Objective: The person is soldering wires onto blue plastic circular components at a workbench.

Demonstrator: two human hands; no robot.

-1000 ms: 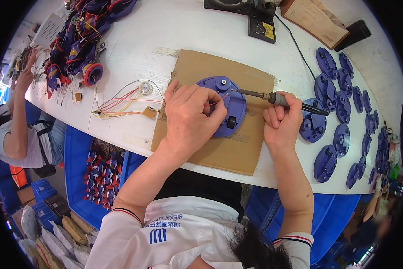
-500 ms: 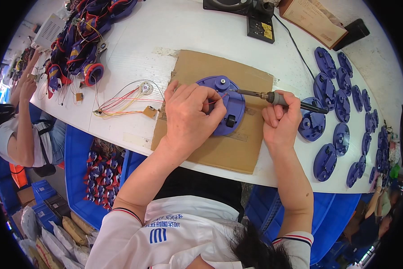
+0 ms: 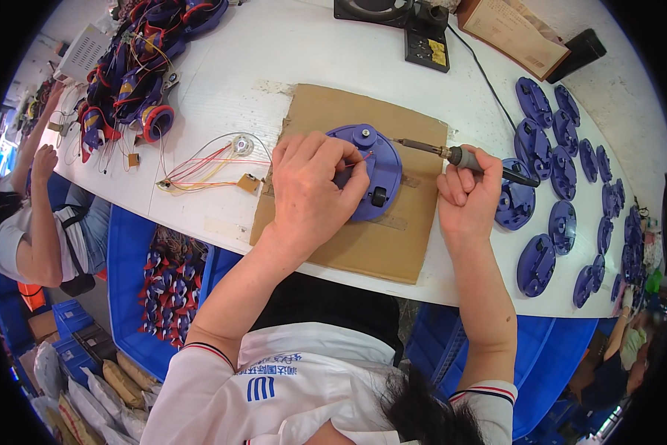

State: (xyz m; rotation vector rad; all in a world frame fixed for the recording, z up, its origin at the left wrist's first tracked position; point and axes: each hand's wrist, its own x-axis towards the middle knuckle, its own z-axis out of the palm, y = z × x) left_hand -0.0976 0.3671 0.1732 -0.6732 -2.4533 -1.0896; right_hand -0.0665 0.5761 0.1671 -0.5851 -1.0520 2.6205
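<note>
And the left hand [image 3: 311,185] pinches a thin red wire [image 3: 362,160] at the purple oval base [image 3: 388,167], which lies on the cardboard [image 3: 348,259] at mid-counter [image 3: 230,78]! To the right, the right hand [image 3: 467,194] grips a soldering iron [image 3: 461,157], its tip near the base's far right edge.

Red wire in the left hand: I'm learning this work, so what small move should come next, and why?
Perhaps hold the red wire still with the left hand, which pinches it over the purple oval shell: the soldering iron in the right hand has its tip apart from the wire's end, and whether that end has bonded is too small to tell.
</note>
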